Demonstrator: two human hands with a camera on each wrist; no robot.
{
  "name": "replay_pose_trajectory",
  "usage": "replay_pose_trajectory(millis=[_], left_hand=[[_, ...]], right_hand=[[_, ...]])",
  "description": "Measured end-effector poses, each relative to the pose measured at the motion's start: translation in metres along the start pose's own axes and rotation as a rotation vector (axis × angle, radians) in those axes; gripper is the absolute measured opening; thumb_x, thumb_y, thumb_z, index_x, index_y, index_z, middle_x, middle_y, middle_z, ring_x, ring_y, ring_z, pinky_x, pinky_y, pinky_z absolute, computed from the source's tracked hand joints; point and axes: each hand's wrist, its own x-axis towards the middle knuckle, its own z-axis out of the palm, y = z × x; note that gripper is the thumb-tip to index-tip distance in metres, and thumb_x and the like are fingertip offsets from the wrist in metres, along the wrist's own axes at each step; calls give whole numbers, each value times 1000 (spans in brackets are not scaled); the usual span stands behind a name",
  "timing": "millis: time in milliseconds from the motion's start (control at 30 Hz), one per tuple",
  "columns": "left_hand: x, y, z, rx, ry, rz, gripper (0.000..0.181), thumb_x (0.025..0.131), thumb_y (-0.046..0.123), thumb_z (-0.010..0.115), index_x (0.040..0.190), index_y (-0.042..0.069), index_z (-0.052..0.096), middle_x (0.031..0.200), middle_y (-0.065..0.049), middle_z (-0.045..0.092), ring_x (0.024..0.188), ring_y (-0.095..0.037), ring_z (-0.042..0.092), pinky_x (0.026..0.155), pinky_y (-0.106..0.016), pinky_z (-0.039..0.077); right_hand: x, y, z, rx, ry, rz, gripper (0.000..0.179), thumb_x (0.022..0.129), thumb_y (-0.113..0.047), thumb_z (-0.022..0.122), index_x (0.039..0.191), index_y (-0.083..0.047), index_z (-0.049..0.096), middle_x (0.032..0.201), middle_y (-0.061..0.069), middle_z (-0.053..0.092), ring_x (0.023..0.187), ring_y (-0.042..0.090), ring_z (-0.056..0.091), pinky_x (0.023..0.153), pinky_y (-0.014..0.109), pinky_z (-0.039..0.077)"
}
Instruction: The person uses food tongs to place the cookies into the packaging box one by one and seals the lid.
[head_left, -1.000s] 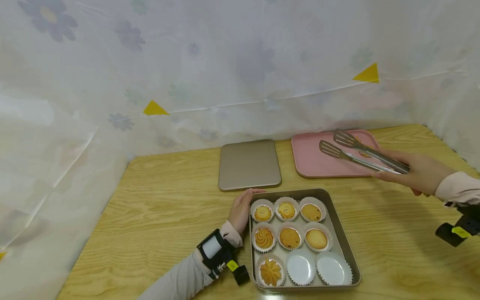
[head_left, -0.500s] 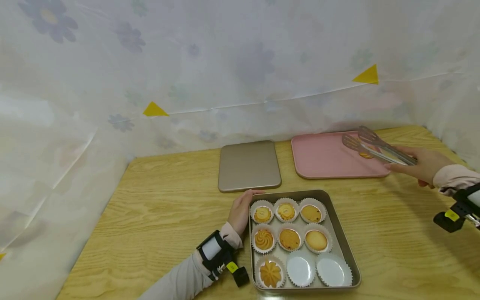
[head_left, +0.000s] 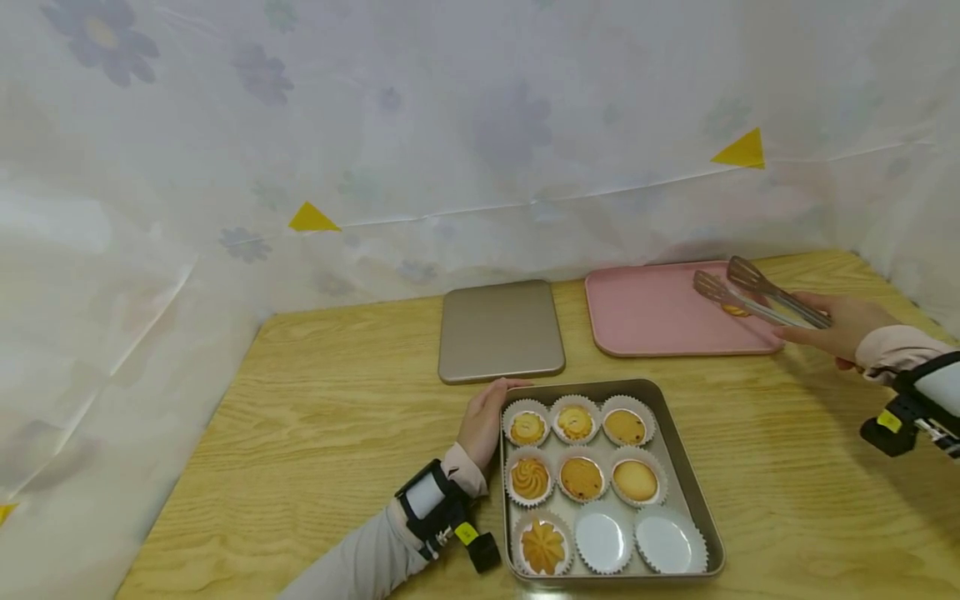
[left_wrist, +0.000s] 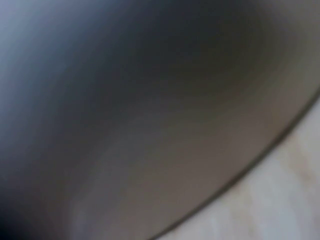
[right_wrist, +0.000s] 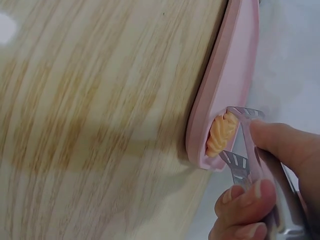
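Note:
My left hand [head_left: 482, 423] rests against a square baking pan [head_left: 686, 467], its fingers bent round the back left corner. Several cookies sit in white paper cups inside the pan, and the two front right cups [head_left: 602, 537] hold none. My right hand [head_left: 855, 323] grips slotted metal tongs [head_left: 798, 308] over the right end of a pink tray [head_left: 645, 312]. In the right wrist view, the spread tong heads flank a ridged, piped-looking cookie [right_wrist: 222, 135] on the tray. Whether they touch it, I cannot tell. The left wrist view is a dark blur.
Behind the pan, a flat metallic lid or tray [head_left: 501, 332] lies left of the pink tray. All stand on a wood-grain table [head_left: 337, 400]. A floral sheet [head_left: 465, 125] with yellow triangles rises along the back and sides.
My right hand has brought the tongs to the right, from over the middle of the pink tray to its right end and the cookie there. The left hand and pan stay put.

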Motion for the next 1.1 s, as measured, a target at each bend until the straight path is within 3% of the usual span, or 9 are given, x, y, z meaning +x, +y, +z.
replay_pose_trajectory(millis=[300,633,1100], left_hand=[[-2,1,0,-10,-7,-8,44,106,26,34,117,0,67,117,-16,66,109,-26,61,98,-38,46],[-1,0,1,-12,-7,2,44,106,25,33,118,-2,66,120,-17,65,110,-25,60,97,-36,46],[-1,0,1,-14,-15,-12,45,107,24,31,118,-1,66,118,-17,66,111,-26,60,99,-39,46]], right_hand=[[6,-6,0,35,-24,-62,91,93,-51,55,148,9,15,46,-6,36,38,12,45,42,29,37],[7,-7,0,11,-7,-94,86,96,-46,54,146,13,17,56,2,48,39,14,45,41,30,39],[2,-5,3,15,17,-108,84,96,-45,55,147,11,18,49,-1,44,37,13,44,41,30,38]])
